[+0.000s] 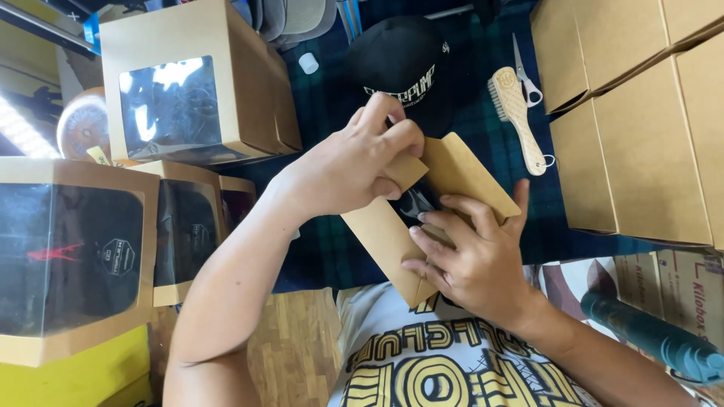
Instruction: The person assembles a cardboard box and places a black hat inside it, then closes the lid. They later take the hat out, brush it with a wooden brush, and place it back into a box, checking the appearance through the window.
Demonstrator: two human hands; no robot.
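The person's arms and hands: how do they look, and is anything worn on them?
Both arms are bare up to the picture's edge: no sleeve reaches the forearms. The left hand and the right hand wear no gloves, and no ring, watch or bracelet shows. The nails are short and unpainted. A white shirt with yellow and black lettering covers the chest.

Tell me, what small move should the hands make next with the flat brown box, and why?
Probably press the flap down: the left hand pinches a raised flap of the flat brown box, while the right hand steadies it from below.

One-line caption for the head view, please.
Both hands, left hand and right hand, fold a flat kraft box beside a black cap.
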